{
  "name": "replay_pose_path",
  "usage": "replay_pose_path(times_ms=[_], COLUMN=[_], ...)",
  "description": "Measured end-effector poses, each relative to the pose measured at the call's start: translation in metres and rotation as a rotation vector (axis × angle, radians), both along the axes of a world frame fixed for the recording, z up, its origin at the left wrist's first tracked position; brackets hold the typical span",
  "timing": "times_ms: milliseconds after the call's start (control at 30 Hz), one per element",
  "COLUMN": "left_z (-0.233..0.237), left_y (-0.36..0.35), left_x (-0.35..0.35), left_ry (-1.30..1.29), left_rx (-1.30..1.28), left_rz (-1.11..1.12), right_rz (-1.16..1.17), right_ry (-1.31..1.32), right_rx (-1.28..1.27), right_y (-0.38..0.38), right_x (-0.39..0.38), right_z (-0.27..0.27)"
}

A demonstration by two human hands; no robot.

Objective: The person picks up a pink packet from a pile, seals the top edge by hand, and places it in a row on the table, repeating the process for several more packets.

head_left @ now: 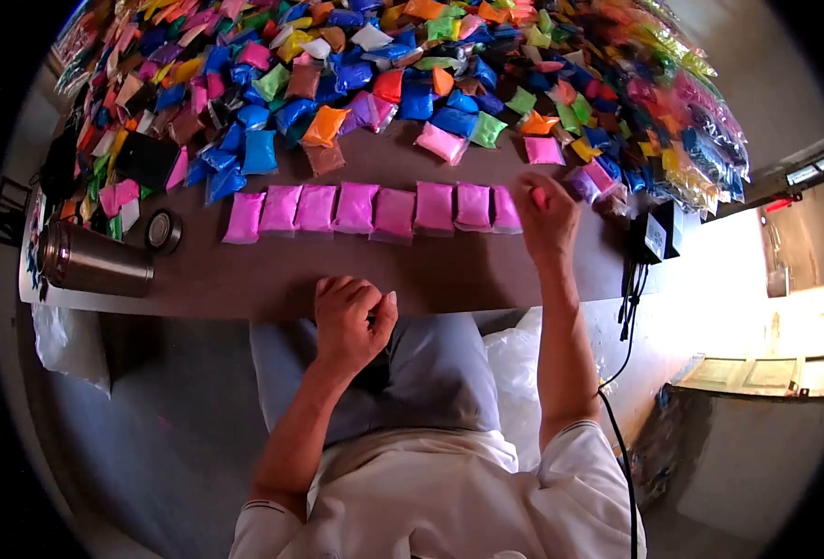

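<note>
Several pink packets (354, 207) in small clear bags lie side by side in a row across the brown table. My right hand (550, 222) is at the right end of that row, its fingers curled inward. It partly covers the last pink packet (504, 211); whether it grips anything is hidden, though a reddish-pink spot shows among the fingers. My left hand (350, 319) rests closed at the table's near edge, below the middle of the row, with nothing visible in it.
A large heap of coloured packets (347, 70) covers the table's far side. A loose pink packet (544, 151) lies beyond my right hand. At left are a steel flask (100, 261) and a round lid (163, 230); at right, a black box (649, 238) with cables.
</note>
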State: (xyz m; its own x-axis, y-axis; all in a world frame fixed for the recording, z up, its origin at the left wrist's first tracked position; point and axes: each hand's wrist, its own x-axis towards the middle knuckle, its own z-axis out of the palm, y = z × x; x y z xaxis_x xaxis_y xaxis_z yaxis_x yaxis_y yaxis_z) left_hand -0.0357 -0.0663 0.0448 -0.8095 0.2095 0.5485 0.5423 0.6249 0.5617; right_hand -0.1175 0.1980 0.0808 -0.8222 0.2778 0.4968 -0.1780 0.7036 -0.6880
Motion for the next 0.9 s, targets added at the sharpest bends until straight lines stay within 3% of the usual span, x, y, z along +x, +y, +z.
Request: replay_pose_path(times_ms=[67, 133, 200, 267, 367, 533, 633, 767, 900], left_z=[0.002, 0.001, -0.004, -0.004, -0.005, -0.006, -0.006, -0.003, -0.005], left_y=[0.002, 0.001, 0.0, 0.0, 0.0, -0.002, -0.004, -0.007, -0.006], left_x=[0.0, 0.0, -0.001, 0.001, 0.0, 0.001, 0.0, 0.001, 0.002], left_ry=[-0.004, 0.0, 0.002, 0.009, 0.025, 0.035, 0.033, 0.01, 0.008], left_rx=[-0.006, -0.01, 0.011, 0.014, 0.028, 0.013, 0.014, 0.018, 0.076], left_rz=[0.007, 0.017, -0.004, 0.002, 0.007, 0.013, 0.002, 0.001, -0.006], right_rz=[0.061, 0.119, 0.116, 0.13, 0.066, 0.249, 0.298, 0.347, 0.372], right_ry=[-0.197, -0.229, -0.123, -0.257, -0.229, -0.219, -0.157, -0.287, -0.215], right_rx=[0.073, 0.203, 0.252, 0.161, 0.164, 0.095, 0.308, 0.353, 0.327], right_y=[-0.016, -0.023, -0.027, -0.029, -0.042, -0.093, -0.11, -0.11, -0.121], right_x=[0.009, 0.006, 0.006, 0.009, 0.007, 0.008, -0.002, -0.005, -0.011], right_z=[-0.001, -0.021, -0.022, -0.012, -0.008, 0.006, -0.002, -0.003, 0.004])
